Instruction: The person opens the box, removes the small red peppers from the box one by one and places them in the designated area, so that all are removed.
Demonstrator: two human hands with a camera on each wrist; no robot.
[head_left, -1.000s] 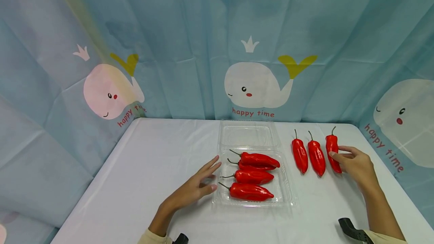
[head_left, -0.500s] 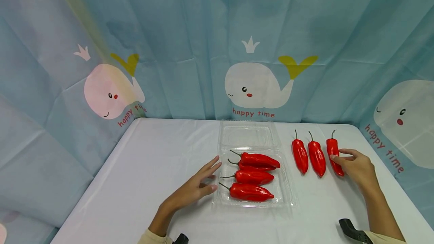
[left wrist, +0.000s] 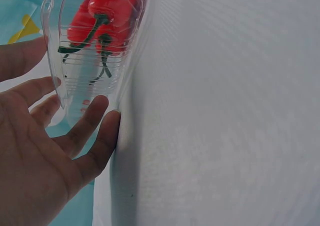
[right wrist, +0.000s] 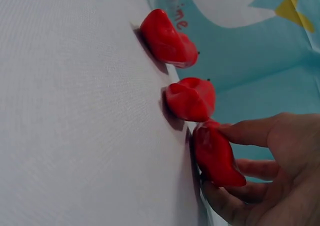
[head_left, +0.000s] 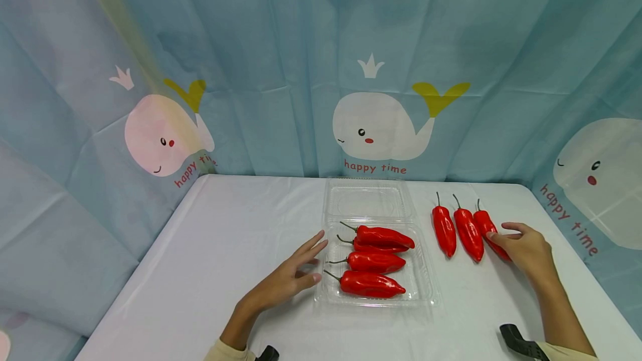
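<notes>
At the right of the table, my right hand [head_left: 526,249] holds a red chili pepper [right wrist: 214,153] between thumb and fingers. That pepper lies tilted, its stem end close to the middle one of the row. Two more red peppers, the middle one [head_left: 468,234] and the left one [head_left: 443,231], lie beside it with stems pointing away. My left hand [head_left: 286,280] has its fingers spread at the left side of a clear plastic clamshell box [head_left: 421,288]. Several red peppers [head_left: 372,284] lie inside the box, stems to the left. In the left wrist view, fingertips [left wrist: 100,103] are at the box's wall.
The box's lid [head_left: 368,199] is folded back flat toward the rear of the white table [head_left: 215,238]. A light blue curtain [head_left: 281,71] with whale prints hangs behind the table. Black wrist devices [head_left: 521,341] show near both sleeves.
The right hand's pepper has slid slightly toward me, and its stem end has swung left toward the middle pepper, which has tilted a little. The left hand and the box stay where they were.
</notes>
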